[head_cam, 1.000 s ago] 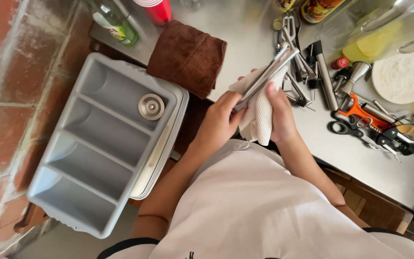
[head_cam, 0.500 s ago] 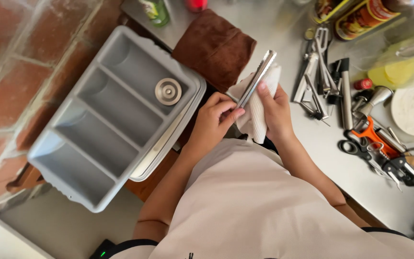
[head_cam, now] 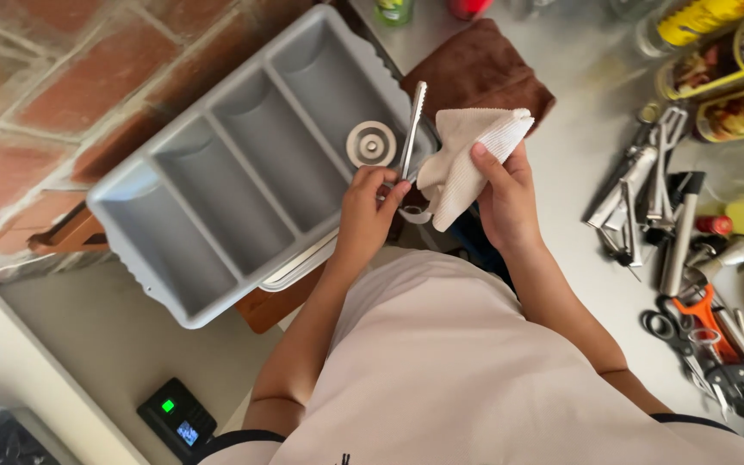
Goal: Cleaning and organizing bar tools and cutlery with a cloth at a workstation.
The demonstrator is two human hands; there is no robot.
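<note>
Seen from my head camera, looking straight down: my left hand [head_cam: 370,202] is closed around the lower end of a pair of metal tongs [head_cam: 412,129], fingers curled tight on the handle, the long arms reaching away from me over the near edge of a grey cutlery tray [head_cam: 217,202]. The tongs' far end lies above the tray's end compartment, just beside a small round metal piece [head_cam: 371,143] resting on that compartment's floor; I cannot tell whether the tongs touch the tray.

My right hand [head_cam: 501,194] grips a white ribbed cloth [head_cam: 467,159], thumb pressed on its front, the fabric bunched and hanging toward the tongs' handle. Cloth and tongs sit close together; contact between them is unclear.

The tray has several long compartments and sits slanted on the desk [head_cam: 587,112], over a wooden board [head_cam: 273,306]. Behind the cloth lies a folded brown towel [head_cam: 480,73]. To my right, a heap of metal kitchen tools [head_cam: 647,198] spreads across the desk, with orange-handled scissors [head_cam: 699,314] nearer me and jars [head_cam: 729,77] at the far edge. A small black device with a green light [head_cam: 176,418] sits low at left, beside the brick wall [head_cam: 36,95].
</note>
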